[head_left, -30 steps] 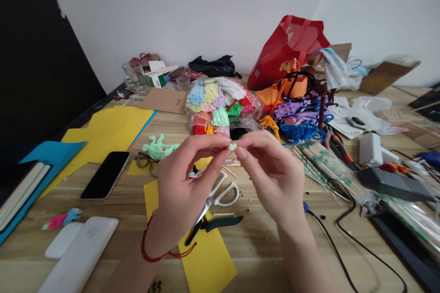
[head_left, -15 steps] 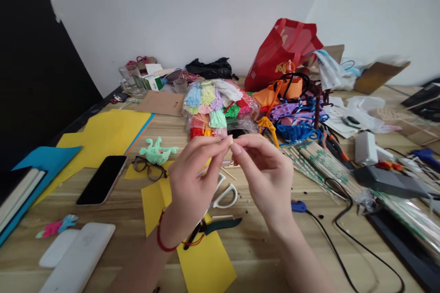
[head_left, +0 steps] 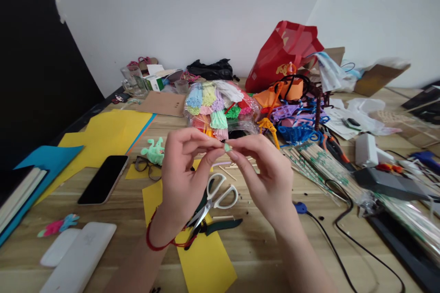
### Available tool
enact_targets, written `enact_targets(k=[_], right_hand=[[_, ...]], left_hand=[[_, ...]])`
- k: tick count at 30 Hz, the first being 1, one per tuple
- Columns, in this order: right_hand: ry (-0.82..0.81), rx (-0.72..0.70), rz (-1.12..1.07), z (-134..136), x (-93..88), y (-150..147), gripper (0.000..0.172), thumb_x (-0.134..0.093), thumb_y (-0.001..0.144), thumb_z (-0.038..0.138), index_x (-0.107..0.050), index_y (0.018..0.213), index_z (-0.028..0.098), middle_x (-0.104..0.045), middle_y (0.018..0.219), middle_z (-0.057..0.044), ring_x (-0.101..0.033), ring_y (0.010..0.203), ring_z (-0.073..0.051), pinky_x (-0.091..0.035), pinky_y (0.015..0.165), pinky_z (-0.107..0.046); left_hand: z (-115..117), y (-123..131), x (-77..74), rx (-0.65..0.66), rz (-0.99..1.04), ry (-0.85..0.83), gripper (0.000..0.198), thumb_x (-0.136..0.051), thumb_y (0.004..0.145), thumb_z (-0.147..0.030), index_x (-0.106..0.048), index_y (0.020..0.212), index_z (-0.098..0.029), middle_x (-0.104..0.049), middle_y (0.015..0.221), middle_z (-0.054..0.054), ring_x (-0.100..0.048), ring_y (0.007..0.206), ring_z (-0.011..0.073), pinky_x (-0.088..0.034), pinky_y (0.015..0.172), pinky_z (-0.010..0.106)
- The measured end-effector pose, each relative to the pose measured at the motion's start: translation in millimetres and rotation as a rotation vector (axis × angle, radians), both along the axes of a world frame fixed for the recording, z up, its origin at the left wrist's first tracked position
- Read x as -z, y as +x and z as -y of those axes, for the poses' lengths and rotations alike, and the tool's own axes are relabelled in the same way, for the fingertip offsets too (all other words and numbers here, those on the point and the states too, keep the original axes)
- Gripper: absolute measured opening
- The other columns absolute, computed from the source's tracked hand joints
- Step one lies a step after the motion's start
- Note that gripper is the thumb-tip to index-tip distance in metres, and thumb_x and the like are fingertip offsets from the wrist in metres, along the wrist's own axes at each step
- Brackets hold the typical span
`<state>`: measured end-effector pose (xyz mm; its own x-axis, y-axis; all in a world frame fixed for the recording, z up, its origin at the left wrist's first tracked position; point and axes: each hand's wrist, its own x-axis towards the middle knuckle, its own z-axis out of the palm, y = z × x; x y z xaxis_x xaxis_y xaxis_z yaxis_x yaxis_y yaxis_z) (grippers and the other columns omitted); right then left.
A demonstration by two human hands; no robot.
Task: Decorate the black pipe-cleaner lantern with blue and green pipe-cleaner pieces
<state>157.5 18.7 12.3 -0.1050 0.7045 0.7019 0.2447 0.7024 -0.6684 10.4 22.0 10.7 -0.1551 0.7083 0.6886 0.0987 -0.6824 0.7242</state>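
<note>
My left hand (head_left: 187,171) and my right hand (head_left: 263,171) meet at the fingertips over the middle of the table. Between them is a tiny pale green piece (head_left: 227,147), pinched by both; its exact kind is too small to make out. Below my left hand lie white-handled scissors (head_left: 222,194), blades pointing down-left. Green-handled pruning shears (head_left: 222,225) rest under them, partly hidden, on a yellow paper sheet (head_left: 206,261). Left of my left hand sits a mint green fuzzy figure (head_left: 154,151), beside folded glasses (head_left: 146,167).
Bagged pipe cleaners (head_left: 218,105) lie behind my hands. A red bag (head_left: 283,55) stands at the back right above tangled blue cords (head_left: 299,132). Bundled wooden sticks (head_left: 326,165), pliers (head_left: 335,146) and a black cable (head_left: 338,247) are at right; a phone (head_left: 103,179) is at left.
My left hand has shifted slightly left and turned, its fingers flatter, uncovering more of the scissors. The pale green piece shows more between the fingertips.
</note>
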Motion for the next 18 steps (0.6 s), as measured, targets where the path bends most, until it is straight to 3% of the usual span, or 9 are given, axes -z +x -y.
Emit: enact_targets(k=[4,18], right_hand=[[-0.062,-0.009,-0.018,-2.5,1.7,0.8,0.011,-0.062,0.095,0.016,-0.065,0.102,0.024,-0.068,0.093,-0.002,-0.065,0.085,-0.015,-0.056,0.074,-0.03],[-0.25,-0.037,-0.246,-4.5,8.8,-11.2,0.001,-0.063,0.094,0.023,-0.063,0.093,0.022,-0.066,0.089,-0.001,-0.064,0.075,-0.012,-0.055,0.07,-0.027]], left_hand=[[-1.2,1.2,1.4,0.039,-0.011,0.0,0.029,-0.073,0.085,-0.009,-0.053,0.098,-0.025,-0.072,0.086,-0.002,-0.074,0.081,0.0129,-0.064,0.079,0.027],[-3.8,6.1,7.4,-0.041,-0.049,0.085,0.024,-0.073,0.087,-0.014,-0.051,0.092,-0.022,-0.07,0.086,-0.002,-0.073,0.082,0.0124,-0.063,0.075,0.025]])
